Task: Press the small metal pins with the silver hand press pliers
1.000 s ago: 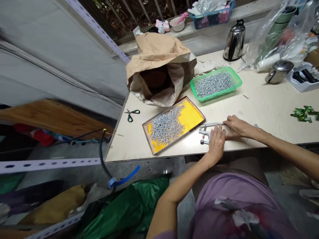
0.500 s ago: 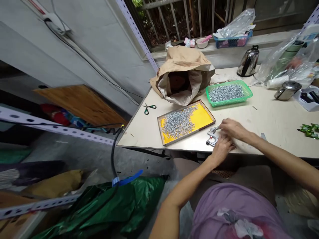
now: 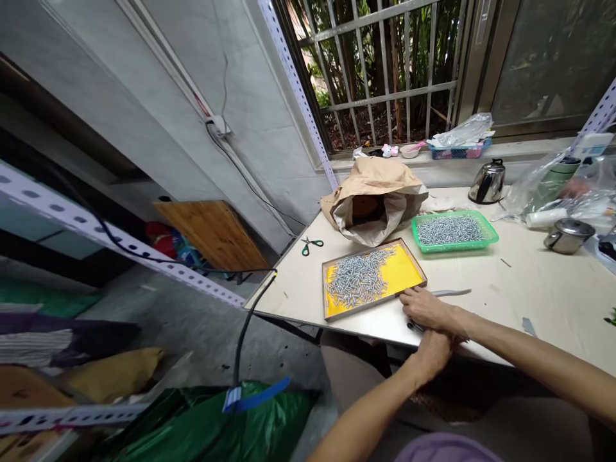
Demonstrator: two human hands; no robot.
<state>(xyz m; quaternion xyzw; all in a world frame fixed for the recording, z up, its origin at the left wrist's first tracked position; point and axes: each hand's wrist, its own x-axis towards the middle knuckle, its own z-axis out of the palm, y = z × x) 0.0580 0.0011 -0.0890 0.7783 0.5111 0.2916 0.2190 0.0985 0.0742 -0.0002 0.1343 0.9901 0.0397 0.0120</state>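
Note:
My left hand [image 3: 436,351] is closed at the table's front edge, its fingers largely covered by my other hand. It grips a C-shaped metal micrometer, of which only a dark end [image 3: 412,326] shows. My right hand [image 3: 430,309] lies over the micrometer with its fingers curled down; whatever is under the fingertips is hidden. Just beyond those fingertips is the corner of a shallow tray [image 3: 370,303] with a yellow bottom. Small silver metal pins [image 3: 356,279] are heaped in the tray's left and middle part.
A green basket [image 3: 455,247] full of similar pins stands behind the tray, beside an open paper sack [image 3: 380,170]. Scissors [image 3: 311,244] lie left. A grey strip [image 3: 452,292] is right of the tray. A kettle [image 3: 487,181] and metal cup [image 3: 569,235] stand further back.
The view has tilted up, so the table sits lower. My right hand has moved forward over the micrometer toward the tray's corner, covering it. The grey strip now shows.

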